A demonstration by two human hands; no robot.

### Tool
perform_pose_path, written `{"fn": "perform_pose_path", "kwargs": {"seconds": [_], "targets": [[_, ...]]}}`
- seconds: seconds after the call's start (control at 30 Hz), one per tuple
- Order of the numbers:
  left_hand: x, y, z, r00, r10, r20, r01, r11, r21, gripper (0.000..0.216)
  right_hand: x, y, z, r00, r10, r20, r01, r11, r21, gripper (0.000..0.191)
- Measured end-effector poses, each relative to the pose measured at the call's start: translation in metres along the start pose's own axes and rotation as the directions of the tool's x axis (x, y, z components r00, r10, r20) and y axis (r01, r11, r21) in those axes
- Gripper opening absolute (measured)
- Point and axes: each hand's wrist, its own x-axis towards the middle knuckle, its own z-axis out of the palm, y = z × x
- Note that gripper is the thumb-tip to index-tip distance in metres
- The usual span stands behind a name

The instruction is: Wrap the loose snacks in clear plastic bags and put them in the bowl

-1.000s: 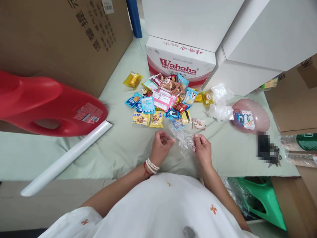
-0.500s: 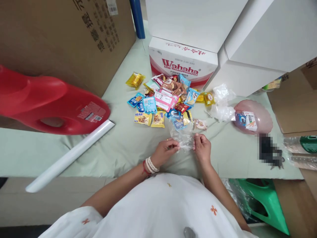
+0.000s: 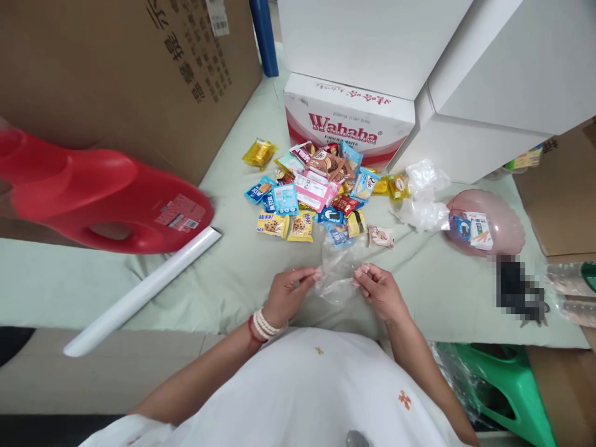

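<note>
Between my hands stretches a clear plastic bag [image 3: 339, 273], held just above the green cloth near the front edge. My left hand [image 3: 289, 295] pinches its left side between thumb and fingers. On the right, my right hand [image 3: 379, 290] grips the other side, fingertips closed on the film. Just beyond the bag lies a heap of small wrapped snacks [image 3: 321, 180]. Two yellow cookie packets [image 3: 272, 225] are at its near left. A small cream packet [image 3: 380, 236] lies to the right, apart from the heap.
Behind the snacks stands a Wahaba-style white and red carton [image 3: 349, 118]. A red jug [image 3: 116, 198] and a white tube [image 3: 144, 288] lie left. Crumpled clear bags [image 3: 426, 195] and a pink plate [image 3: 505, 217] holding packets are right. A green stool [image 3: 516, 397] stands below the edge.
My hands have moved a little apart and closer to me, spreading the clear bag wider between them. The view has shifted slightly; the snacks look undisturbed.
</note>
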Motion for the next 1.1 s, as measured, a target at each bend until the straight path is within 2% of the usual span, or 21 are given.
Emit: {"fn": "perform_pose_path", "kwargs": {"seconds": [0.07,0.13,0.2,0.23,0.3,0.33,0.37,0.4,0.43,0.47,0.5,0.53,0.57,0.6,0.7,0.83,0.87,0.93,1.0,1.03,1.1], "targets": [[0.000,-0.004,-0.012,0.982,-0.177,-0.073,0.165,0.976,-0.143,0.034,-0.002,0.002,-0.014,0.999,0.005,-0.036,-0.005,1.000,-0.006,0.052],[-0.004,-0.012,-0.031,0.925,-0.354,-0.140,0.313,0.916,-0.253,0.041,-0.005,0.006,-0.031,0.998,0.015,-0.062,-0.017,0.999,-0.033,0.052],[-0.013,-0.019,-0.055,0.859,-0.466,-0.211,0.418,0.877,-0.236,0.042,-0.011,0.012,-0.046,0.997,0.021,-0.072,-0.027,0.996,-0.085,0.052],[-0.019,-0.021,-0.065,0.838,-0.478,-0.262,0.447,0.878,-0.170,0.041,-0.013,0.014,-0.051,0.997,0.024,-0.074,-0.032,0.993,-0.114,0.053],[-0.031,-0.016,-0.082,0.830,-0.374,-0.414,0.427,0.903,0.039,0.037,-0.018,0.017,-0.055,0.997,0.027,-0.073,-0.039,0.985,-0.168,0.054],[-0.034,-0.009,-0.086,0.842,-0.256,-0.475,0.368,0.916,0.159,0.034,-0.019,0.017,-0.055,0.997,0.025,-0.071,-0.038,0.981,-0.190,0.054],[-0.035,0.000,-0.086,0.867,-0.110,-0.485,0.272,0.921,0.277,0.030,-0.020,0.017,-0.054,0.997,0.019,-0.070,-0.033,0.978,-0.207,0.054],[-0.033,0.010,-0.083,0.904,0.044,-0.426,0.133,0.916,0.379,0.027,-0.020,0.016,-0.051,0.998,0.010,-0.066,-0.024,0.975,-0.223,0.054],[-0.028,0.021,-0.075,0.939,0.191,-0.286,-0.046,0.895,0.444,0.025,-0.020,0.015,-0.049,0.998,-0.002,-0.062,-0.013,0.971,-0.238,0.053],[-0.020,0.030,-0.064,0.951,0.304,-0.056,-0.247,0.855,0.456,0.026,-0.020,0.014,-0.047,0.998,-0.014,-0.057,-0.001,0.968,-0.251,0.053],[-0.010,0.037,-0.051,0.906,0.385,0.177,-0.423,0.797,0.432,0.027,-0.019,0.013,-0.046,0.998,-0.024,-0.053,0.009,0.965,-0.261,0.052],[0.002,0.040,-0.037,0.841,0.419,0.342,-0.536,0.732,0.421,0.028,-0.020,0.012,-0.046,0.998,-0.032,-0.052,0.017,0.963,-0.270,0.051],[0.013,0.039,-0.023,0.801,0.412,0.435,-0.589,0.674,0.446,0.027,-0.021,0.013,-0.048,0.998,-0.040,-0.058,0.022,0.960,-0.279,0.050],[0.024,0.034,-0.010,0.793,0.381,0.476,-0.599,0.630,0.494,0.028,-0.023,0.014,-0.051,0.996,-0.046,-0.073,0.023,0.957,-0.290,0.049],[0.042,0.003,0.011,0.837,0.280,0.469,-0.540,0.557,0.631,0.032,-0.037,0.025,-0.074,0.987,-0.054,-0.154,-0.002,0.939,-0.345,0.047],[0.031,-0.032,0.008,0.898,0.217,0.383,-0.438,0.537,0.721,0.046,-0.062,0.032,-0.116,0.990,0.009,-0.143,-0.078,0.873,-0.481,0.046],[0.026,-0.036,0.006,0.903,0.209,0.375,-0.426,0.539,0.727,0.048,-0.065,0.026,-0.123,0.989,-0.014,-0.150,-0.070,0.840,-0.538,0.045],[0.019,-0.037,0.005,0.908,0.197,0.370,-0.415,0.547,0.727,0.050,-0.057,0.003,-0.128,0.962,-0.167,-0.215,-0.019,0.746,-0.666,0.042],[0.016,-0.035,0.007,0.914,0.197,0.356,-0.403,0.553,0.729,0.051,-0.028,-0.030,-0.113,0.892,-0.379,-0.246,0.055,0.632,-0.773,0.037],[0.016,-0.034,0.008,0.914,0.201,0.353,-0.403,0.554,0.728,0.051,-0.006,-0.047,-0.096,0.868,-0.455,-0.199,0.117,0.577,-0.808,0.036],[0.017,-0.034,0.009,0.909,0.214,0.358,-0.415,0.551,0.724,0.052,0.046,-0.075,-0.051,0.864,-0.502,-0.028,0.255,0.485,-0.836,0.041]]}}
